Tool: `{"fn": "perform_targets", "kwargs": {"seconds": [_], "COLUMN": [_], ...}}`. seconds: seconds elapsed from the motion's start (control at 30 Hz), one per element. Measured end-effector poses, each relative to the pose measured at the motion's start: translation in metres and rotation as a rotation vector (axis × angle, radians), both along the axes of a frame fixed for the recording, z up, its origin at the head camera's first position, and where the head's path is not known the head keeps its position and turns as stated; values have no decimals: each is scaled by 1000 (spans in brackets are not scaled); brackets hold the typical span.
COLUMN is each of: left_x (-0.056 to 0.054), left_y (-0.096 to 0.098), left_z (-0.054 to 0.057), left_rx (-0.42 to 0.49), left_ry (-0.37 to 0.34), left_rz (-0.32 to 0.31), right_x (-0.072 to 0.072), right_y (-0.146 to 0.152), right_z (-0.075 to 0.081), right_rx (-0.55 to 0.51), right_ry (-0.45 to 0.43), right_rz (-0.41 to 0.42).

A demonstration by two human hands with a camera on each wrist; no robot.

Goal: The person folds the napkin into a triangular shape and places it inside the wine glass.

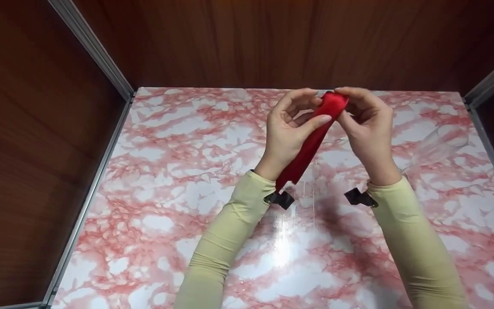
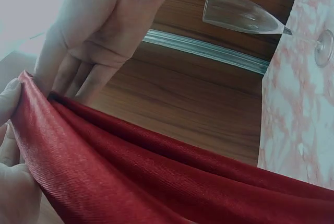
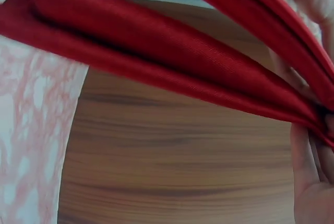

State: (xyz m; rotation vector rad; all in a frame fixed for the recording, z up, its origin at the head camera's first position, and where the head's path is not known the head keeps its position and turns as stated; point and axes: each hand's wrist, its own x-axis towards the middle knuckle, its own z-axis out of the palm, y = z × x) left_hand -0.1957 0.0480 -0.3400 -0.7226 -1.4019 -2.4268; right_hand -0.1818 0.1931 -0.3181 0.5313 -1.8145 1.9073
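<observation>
A shiny red satin cloth (image 1: 309, 156), gathered into a long folded strip, is held up above the table by both hands. My left hand (image 1: 287, 133) pinches it near its top end, with the thumb lying across the front. The right hand (image 1: 369, 128) grips the same top end from the other side, thumb and fingertips at its edge. From there the cloth slants down past the left wrist. In the right wrist view two folded lengths of the red cloth (image 3: 172, 59) spread from the fingers. Some fingertips are hidden behind the fabric.
A clear stemmed flute glass (image 1: 440, 143) stands upright on the right side of the table, beyond the right wrist. The red-and-white marbled tabletop (image 1: 157, 180) is bordered by dark wood panels (image 1: 247, 43) at the back and sides, with metal edge strips (image 1: 97, 47).
</observation>
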Motion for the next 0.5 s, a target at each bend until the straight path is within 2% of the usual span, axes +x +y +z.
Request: {"fn": "perform_targets", "kwargs": {"seconds": [0.1, 0.2, 0.5], "left_x": [6, 11, 16], "left_y": [0, -1, -1], "left_z": [6, 11, 18], "left_rx": [-22, -44, -144], "left_ry": [-2, -23, -95], "left_rz": [43, 76, 136], "right_x": [-4, -7, -9], "right_y": [6, 12, 17], "right_z": [-5, -9, -5], "right_rx": [-78, -93, -68], "right_ry": [-34, -53, -54], "right_rz": [125, 202, 264]}}
